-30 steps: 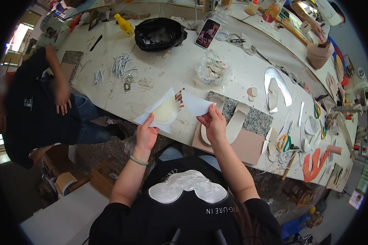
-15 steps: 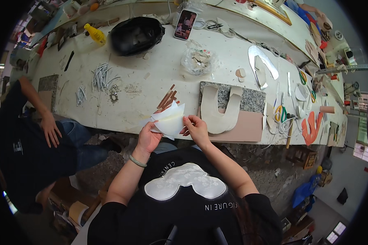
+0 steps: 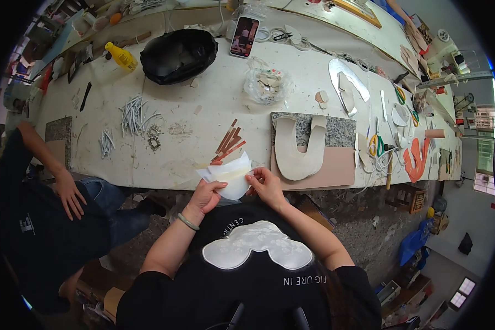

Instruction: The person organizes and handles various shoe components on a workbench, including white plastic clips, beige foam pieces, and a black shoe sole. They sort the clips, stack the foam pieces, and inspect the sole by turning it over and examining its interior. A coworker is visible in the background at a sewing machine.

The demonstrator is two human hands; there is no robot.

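Note:
Just off the table's near edge, I hold a thin white sheet piece [image 3: 235, 186] with a pale yellow band and loose, paper-like corners. My left hand [image 3: 204, 197] is closed on its left side, the thumb lying over the face. On the right edge, my right hand [image 3: 266, 186] pinches it between thumb and fingers. Several reddish-brown strips [image 3: 229, 142] lie on the table just beyond the sheet. To the right, a beige U-shaped piece [image 3: 286, 159] rests partly on a speckled stone slab [image 3: 342, 129] and partly on a brown board [image 3: 338, 168].
Farther back are a black plastic-lined container [image 3: 179, 55], a yellow bottle [image 3: 121, 56], a phone [image 3: 244, 37] and a clear bag of scraps [image 3: 267, 85]. White cords [image 3: 133, 115] lie left; scissors [image 3: 376, 144] and an orange piece [image 3: 417, 160] lie right. Another person's hand [image 3: 69, 192] is at left.
My left hand has moved a little down and inward, its thumb now farther over the white piece. My right hand keeps its pinch on the edge. The view has shifted slightly.

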